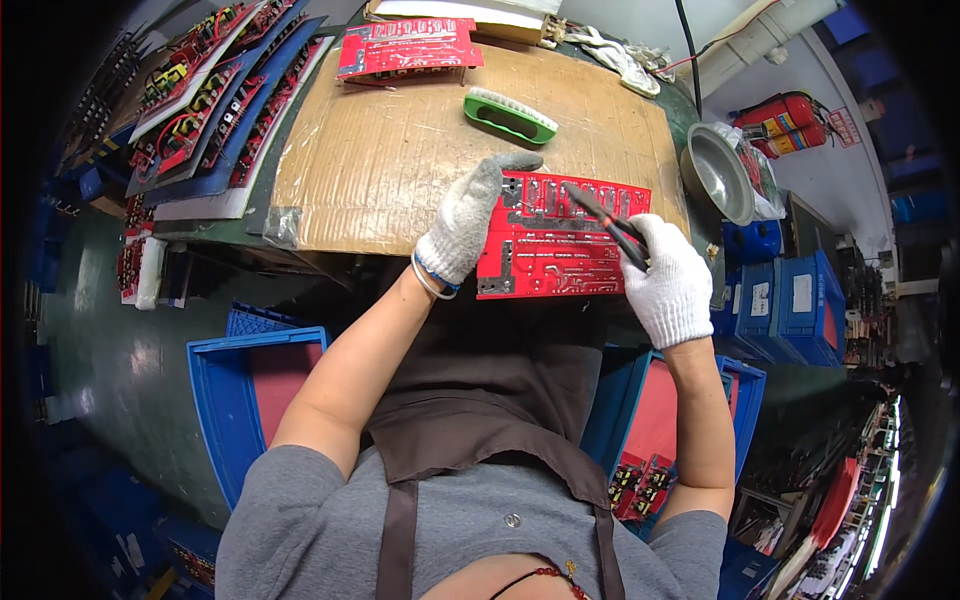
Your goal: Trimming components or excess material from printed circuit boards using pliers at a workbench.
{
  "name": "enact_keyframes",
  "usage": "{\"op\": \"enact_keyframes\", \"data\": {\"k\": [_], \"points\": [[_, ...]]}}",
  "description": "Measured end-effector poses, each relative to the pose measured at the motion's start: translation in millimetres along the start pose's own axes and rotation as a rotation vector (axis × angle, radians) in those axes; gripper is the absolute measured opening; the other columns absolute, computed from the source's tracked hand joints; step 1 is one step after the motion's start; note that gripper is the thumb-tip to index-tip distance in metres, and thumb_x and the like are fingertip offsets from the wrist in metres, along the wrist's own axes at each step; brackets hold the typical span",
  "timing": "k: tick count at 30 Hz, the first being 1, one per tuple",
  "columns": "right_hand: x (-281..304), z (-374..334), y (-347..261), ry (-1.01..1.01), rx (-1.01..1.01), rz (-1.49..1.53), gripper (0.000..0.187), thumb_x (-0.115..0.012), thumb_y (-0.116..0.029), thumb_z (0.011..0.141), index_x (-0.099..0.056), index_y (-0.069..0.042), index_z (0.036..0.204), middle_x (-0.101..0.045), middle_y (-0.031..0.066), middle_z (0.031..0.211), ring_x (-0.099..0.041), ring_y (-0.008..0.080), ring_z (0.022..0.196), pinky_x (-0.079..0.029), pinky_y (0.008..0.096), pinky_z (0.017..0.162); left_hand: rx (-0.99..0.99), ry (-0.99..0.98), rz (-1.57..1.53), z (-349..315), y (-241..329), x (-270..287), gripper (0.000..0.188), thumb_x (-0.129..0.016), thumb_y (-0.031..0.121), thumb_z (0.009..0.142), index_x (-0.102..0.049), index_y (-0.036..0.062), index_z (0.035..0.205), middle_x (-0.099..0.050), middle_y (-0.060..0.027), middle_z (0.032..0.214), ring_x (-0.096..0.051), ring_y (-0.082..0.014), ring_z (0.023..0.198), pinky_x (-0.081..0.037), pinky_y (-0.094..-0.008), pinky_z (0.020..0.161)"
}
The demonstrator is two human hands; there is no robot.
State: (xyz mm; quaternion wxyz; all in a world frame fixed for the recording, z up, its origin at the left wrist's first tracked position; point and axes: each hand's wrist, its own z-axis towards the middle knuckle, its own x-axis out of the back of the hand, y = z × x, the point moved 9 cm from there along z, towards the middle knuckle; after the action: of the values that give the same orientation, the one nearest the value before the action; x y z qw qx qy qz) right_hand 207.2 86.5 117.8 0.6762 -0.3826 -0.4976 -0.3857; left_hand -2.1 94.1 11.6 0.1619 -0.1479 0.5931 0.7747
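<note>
My left hand point(463, 222), in a white knit glove with greyed fingers, grips the left edge of a red circuit board point(550, 262). The board's soldered side faces up, and it lies at the near edge of the cardboard-covered table. My right hand point(672, 285), also gloved, is closed around dark-handled pliers point(607, 217). Their tips are over the upper middle of the board; whether they touch it I cannot tell. Beyond the board lies a green brush point(508, 116) with pale bristles. Another red circuit board point(410, 50) rests at the far left of the cardboard point(350, 180).
Stacked circuit boards with blue and white sheets point(215, 110) stand at the left. A metal bowl point(720, 175) sits at the table's right edge. Blue crates point(205, 400) flank my body, and more blue bins point(790, 305) stand at right. Red fire extinguishers point(790, 120) are beyond.
</note>
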Motion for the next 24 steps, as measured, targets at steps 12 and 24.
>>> {"op": "enact_keyframes", "data": {"k": [12, 24], "points": [[10.3, -1.8, -45.6, 0.098, 0.261, -0.320, 0.049, -0.084, -0.014, 0.075, -0.065, -0.014, 0.120, -0.066, 0.0099, 0.105, -0.065, 0.0314, 0.098, -0.050, 0.0416, 0.081, 0.039, 0.013, -0.051, 0.4, -2.1, -0.1, 0.063, -0.041, 0.049, 0.111, -0.058, -0.0059, 0.138, -0.064, -0.0144, 0.134, -0.063, -0.0189, 0.119, -0.050, -0.0344, 0.107], [3.4, -18.6, 30.3, 0.073, -0.134, 0.135, 0.045, -0.084, -0.026, 0.083, -0.066, -0.004, 0.118, -0.069, 0.0156, 0.105, -0.071, 0.0298, 0.093, -0.056, 0.0382, 0.082, 0.023, 0.025, 0.023, -0.2, 0.9, -0.4, 0.064, -0.039, 0.050, 0.111, -0.060, -0.0049, 0.137, -0.067, -0.0142, 0.130, -0.064, -0.0178, 0.116, -0.050, -0.0334, 0.105]]}}
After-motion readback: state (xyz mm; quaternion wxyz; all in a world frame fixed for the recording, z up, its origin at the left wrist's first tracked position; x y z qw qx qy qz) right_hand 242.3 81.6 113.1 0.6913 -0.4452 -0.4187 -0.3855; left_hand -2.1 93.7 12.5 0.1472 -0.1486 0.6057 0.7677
